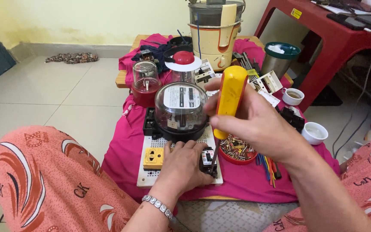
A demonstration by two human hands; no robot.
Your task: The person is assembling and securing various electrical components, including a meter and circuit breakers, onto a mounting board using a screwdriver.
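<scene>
My right hand [254,122] grips a screwdriver with a yellow handle [229,96], held upright with its tip down on a small black breaker [207,161]. My left hand [181,167] lies flat on the white perforated board [151,177], steadying the breaker; a metal bracelet sits on that wrist. On the same board stand a round electricity meter with a clear dome [180,107] and a yellow socket [153,158].
The board lies on a pink cloth [125,146] over a low wooden table. A red bowl of small screws and parts [237,151], coloured wires [268,165], two white cups [314,132], a juicer [214,32], a second domed meter [146,83] and a red plastic table [336,34] surround it.
</scene>
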